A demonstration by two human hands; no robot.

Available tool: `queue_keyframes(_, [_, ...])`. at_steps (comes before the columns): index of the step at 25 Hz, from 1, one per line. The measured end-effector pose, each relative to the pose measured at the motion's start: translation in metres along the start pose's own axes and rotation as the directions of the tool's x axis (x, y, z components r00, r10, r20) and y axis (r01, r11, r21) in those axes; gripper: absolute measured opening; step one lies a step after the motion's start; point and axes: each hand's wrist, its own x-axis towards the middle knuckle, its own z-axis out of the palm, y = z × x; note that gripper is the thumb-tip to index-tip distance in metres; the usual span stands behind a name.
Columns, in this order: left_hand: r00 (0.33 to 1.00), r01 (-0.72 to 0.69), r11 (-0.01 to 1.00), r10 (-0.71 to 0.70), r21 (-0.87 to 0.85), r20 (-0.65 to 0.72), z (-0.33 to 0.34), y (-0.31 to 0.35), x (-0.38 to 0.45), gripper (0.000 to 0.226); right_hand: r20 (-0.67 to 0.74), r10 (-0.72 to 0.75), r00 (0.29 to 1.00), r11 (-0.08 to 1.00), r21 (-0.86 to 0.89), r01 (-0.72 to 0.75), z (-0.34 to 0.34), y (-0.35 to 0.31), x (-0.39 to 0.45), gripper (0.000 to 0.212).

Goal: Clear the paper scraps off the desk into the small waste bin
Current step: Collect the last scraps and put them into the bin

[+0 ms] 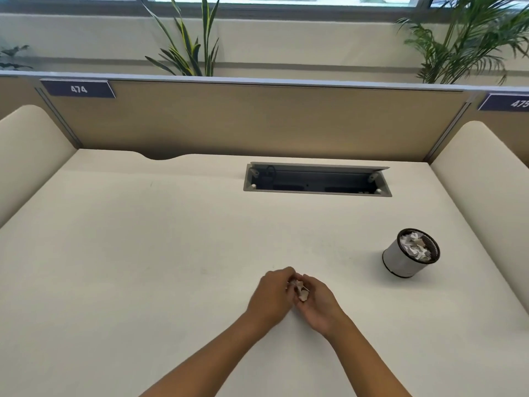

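Your left hand (272,293) and your right hand (317,305) are pressed close together in the lower middle of the picture, and both have their fingers curled around a little bunch of paper scraps (299,289). Only a few white bits peek out between your fingers. Squeeze the bunch snug so no small piece slips out, and keep one hand cupped under it when you lift. The waste bin (400,260) sits at the right of the picture, well apart from your hands, and it looks nearly full of crumpled paper. So I think you should bring the bunch right over the opening and let go low, or pieces may bounce off the pile and land back on the desk (143,253). The desk is pale and smooth, and I see no other scraps lying on it. Near the top of the desk is a long open cable slot (316,180). Behind it stands a brown divider (229,118) with number tags, and green plants (189,50) grow by the window.
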Motion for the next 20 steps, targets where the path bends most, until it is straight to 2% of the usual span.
queue_keyframes(4, [0.994, -0.101, 0.991, 0.098, 0.090, 0.038, 0.027, 0.029, -0.010, 0.022, -0.036, 0.001, 0.999, 1.000, 0.031, 0.000, -0.021, -0.011, -0.014, 0.025])
queue_keyframes(6, [0.991, -0.131, 0.976, 0.131, 0.175, 0.013, 0.035, 0.038, -0.012, 0.022, -0.042, 0.008, 0.999, 0.999, 0.043, -0.007, -0.032, -0.016, -0.018, 0.022])
queue_keyframes(8, [0.973, -0.219, 0.955, 0.230, 0.200, -0.033, 0.043, 0.046, -0.010, 0.023, -0.027, 0.019, 0.999, 0.997, 0.077, -0.016, -0.042, -0.021, -0.020, 0.018])
queue_keyframes(10, [0.933, -0.340, 0.920, 0.357, 0.196, -0.055, 0.051, 0.050, -0.007, 0.022, -0.007, 0.018, 1.000, 0.983, 0.182, -0.017, -0.052, -0.029, -0.025, 0.018])
queue_keyframes(12, [0.911, -0.375, 0.906, 0.400, 0.197, -0.101, 0.055, 0.045, -0.001, 0.024, -0.044, -0.020, 0.999, 0.955, 0.296, 0.032, -0.060, -0.042, -0.031, 0.021])
queue_keyframes(14, [0.937, -0.274, 0.932, 0.314, 0.236, -0.151, 0.057, 0.032, 0.007, 0.033, -0.100, -0.078, 0.992, 0.931, 0.349, 0.109, -0.067, -0.059, -0.039, 0.023])
queue_keyframes(16, [0.988, -0.053, 0.951, 0.094, 0.306, -0.124, 0.058, 0.011, 0.013, 0.053, -0.114, -0.137, 0.984, 0.917, 0.362, 0.170, -0.075, -0.078, -0.048, 0.024])
queue_keyframes(18, [0.992, 0.126, 0.898, -0.110, 0.421, -0.062, 0.060, -0.011, 0.013, 0.071, -0.111, -0.204, 0.973, 0.913, 0.337, 0.230, -0.082, -0.097, -0.057, 0.023])
queue_keyframes(20, [0.984, 0.175, 0.866, -0.174, 0.469, -0.047, 0.062, -0.026, 0.008, 0.079, -0.108, -0.286, 0.952, 0.908, 0.288, 0.305, -0.084, -0.117, -0.065, 0.023])
